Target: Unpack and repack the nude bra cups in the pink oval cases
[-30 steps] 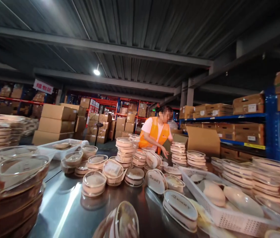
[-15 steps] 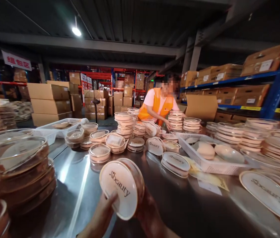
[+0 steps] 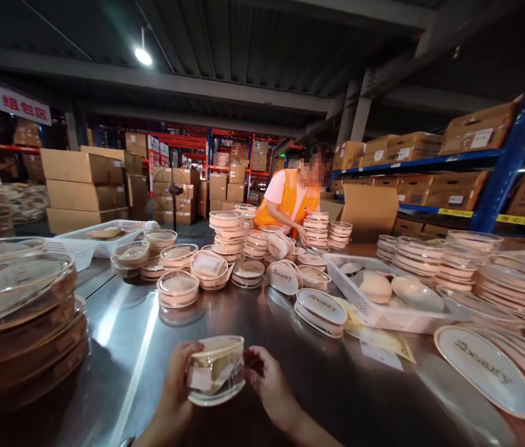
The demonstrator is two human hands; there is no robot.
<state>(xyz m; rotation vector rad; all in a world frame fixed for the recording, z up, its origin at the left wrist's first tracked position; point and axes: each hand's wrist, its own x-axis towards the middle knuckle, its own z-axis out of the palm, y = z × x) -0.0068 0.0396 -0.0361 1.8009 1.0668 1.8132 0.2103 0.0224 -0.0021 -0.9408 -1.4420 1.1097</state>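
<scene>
Low over the steel table (image 3: 118,372) I hold a round clear-plastic case (image 3: 216,372) with pale rims, turned on its side so that its wall faces me. Through the wall show a white label and something yellowish. My left hand (image 3: 179,379) wraps round the case's left side. At its right edge, the bent fingers of my right hand (image 3: 265,379) pinch the rim. Beyond them lie more such cases, among them a short stack (image 3: 177,288) and a pair (image 3: 321,310) with "beauty" on the lid.
Tall stacks of cases stand at the left (image 3: 25,323) and right (image 3: 518,279). A white basket (image 3: 378,313) with pale round pieces sits right of centre, papers (image 3: 383,341) by it. Across the table a person in an orange vest (image 3: 290,192) reaches towards a stack.
The case has tipped from its lettered face towards me to its side wall, and come lower. My right hand has shifted from behind it to its right edge. The view has turned slightly right.
</scene>
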